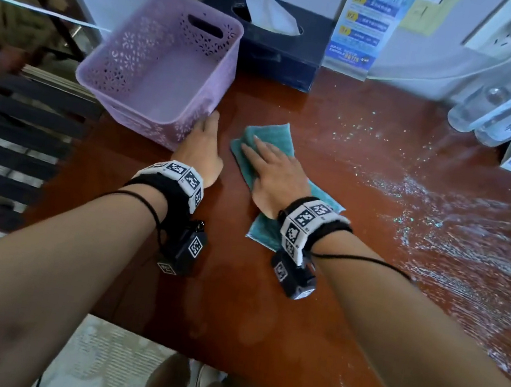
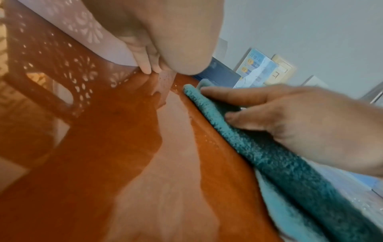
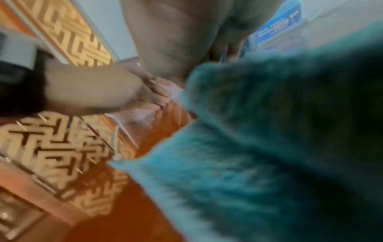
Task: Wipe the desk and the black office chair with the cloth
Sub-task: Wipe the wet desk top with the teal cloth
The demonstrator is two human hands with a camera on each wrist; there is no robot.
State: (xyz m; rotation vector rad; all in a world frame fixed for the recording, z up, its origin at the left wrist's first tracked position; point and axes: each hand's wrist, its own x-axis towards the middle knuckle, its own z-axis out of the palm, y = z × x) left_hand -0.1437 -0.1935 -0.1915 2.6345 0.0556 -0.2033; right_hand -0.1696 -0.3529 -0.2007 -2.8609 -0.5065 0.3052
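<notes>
A teal cloth point(image 1: 273, 136) point(image 2: 269, 155) point(image 3: 248, 147) lies partly folded on the red-brown desk point(image 1: 264, 295). My right hand point(image 1: 255, 144) point(image 2: 259, 108) presses flat on it with straight fingers. My left hand point(image 1: 206, 128) point(image 2: 153, 65) point(image 3: 124, 91) is just left of the cloth, its fingers touching the near right corner of a purple perforated basket point(image 1: 126, 49) point(image 2: 87, 31). No black office chair can be made out for certain.
A dark blue tissue box point(image 1: 279, 53) and a blue leaflet stand point(image 1: 361, 26) sit at the back by the wall. Clear bottles point(image 1: 508, 109) stand at the back right. Whitish specks and smears point(image 1: 446, 206) cover the desk's right half. A dark slatted thing point(image 1: 15, 138) lies beyond the left edge.
</notes>
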